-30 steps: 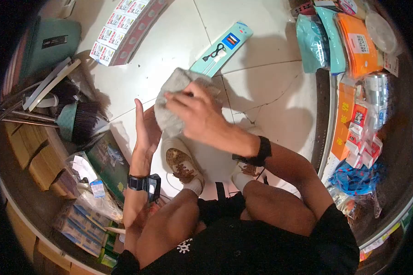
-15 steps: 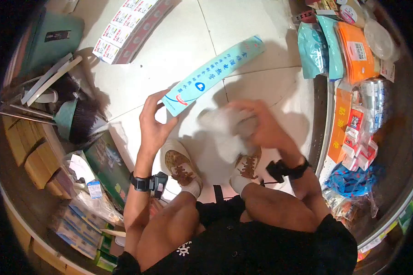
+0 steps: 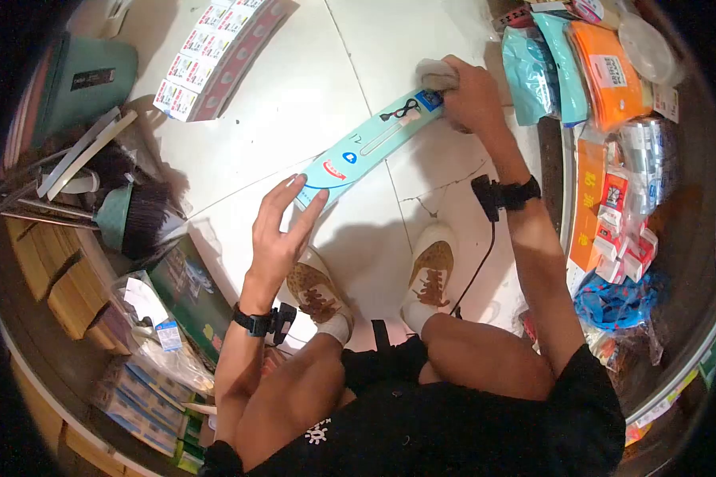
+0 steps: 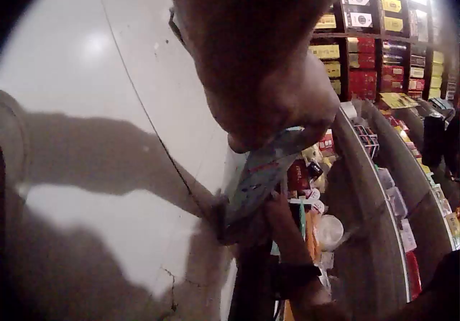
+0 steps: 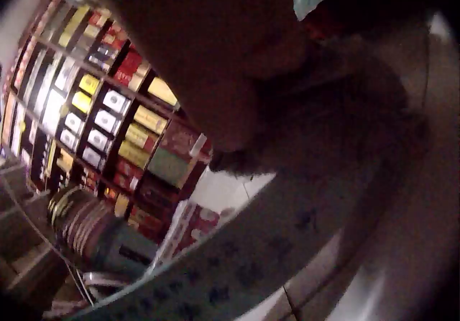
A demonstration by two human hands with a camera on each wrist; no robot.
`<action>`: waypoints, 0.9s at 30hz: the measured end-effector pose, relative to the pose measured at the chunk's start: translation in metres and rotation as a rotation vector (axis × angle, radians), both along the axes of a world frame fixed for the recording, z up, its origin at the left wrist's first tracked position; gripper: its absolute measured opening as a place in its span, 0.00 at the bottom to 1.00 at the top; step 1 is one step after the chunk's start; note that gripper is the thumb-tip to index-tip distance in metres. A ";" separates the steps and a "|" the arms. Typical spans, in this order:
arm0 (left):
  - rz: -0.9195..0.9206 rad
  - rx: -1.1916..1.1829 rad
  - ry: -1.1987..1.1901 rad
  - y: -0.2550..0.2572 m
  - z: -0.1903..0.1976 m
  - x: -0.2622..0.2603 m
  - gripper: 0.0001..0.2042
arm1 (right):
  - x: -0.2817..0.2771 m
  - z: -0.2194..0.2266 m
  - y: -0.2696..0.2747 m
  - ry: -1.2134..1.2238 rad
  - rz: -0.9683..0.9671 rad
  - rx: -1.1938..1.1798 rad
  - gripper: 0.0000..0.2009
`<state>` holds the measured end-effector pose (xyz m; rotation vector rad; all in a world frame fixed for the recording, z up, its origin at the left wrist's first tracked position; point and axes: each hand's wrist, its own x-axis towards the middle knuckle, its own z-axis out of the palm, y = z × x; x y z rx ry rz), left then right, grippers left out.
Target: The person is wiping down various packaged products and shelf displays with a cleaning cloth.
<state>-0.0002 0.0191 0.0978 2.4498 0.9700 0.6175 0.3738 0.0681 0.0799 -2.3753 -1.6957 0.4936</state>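
A long light-blue box [image 3: 366,147], printed with a black cable and a U-shaped tube, slants over the floor in the head view. My left hand [image 3: 274,238] holds its near end, with fingertips over the edge. At the far end my right hand [image 3: 473,99] grips a grey cloth [image 3: 436,74] against the box. The left wrist view shows the same box [image 4: 255,181] below the left hand, partly covered by it. In the dark right wrist view, the lettered side of the box [image 5: 237,271] runs beneath the right hand.
A row of white-and-pink cartons [image 3: 207,60] stands on the tiles [image 3: 294,95] at the far left. Brushes [image 3: 135,211] and cardboard [image 3: 75,294] line the left side. Packaged goods [image 3: 605,71] fill the shelf on the right. My shoes [image 3: 429,270] are just below the box.
The right hand has carried the cloth from the near end, across the front, to the box's far end. The box has turned from its lettered side back to its picture side.
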 end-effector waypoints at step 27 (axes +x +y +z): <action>0.015 -0.084 -0.114 -0.009 -0.022 -0.030 0.43 | -0.172 0.077 -0.068 0.540 0.586 0.057 0.24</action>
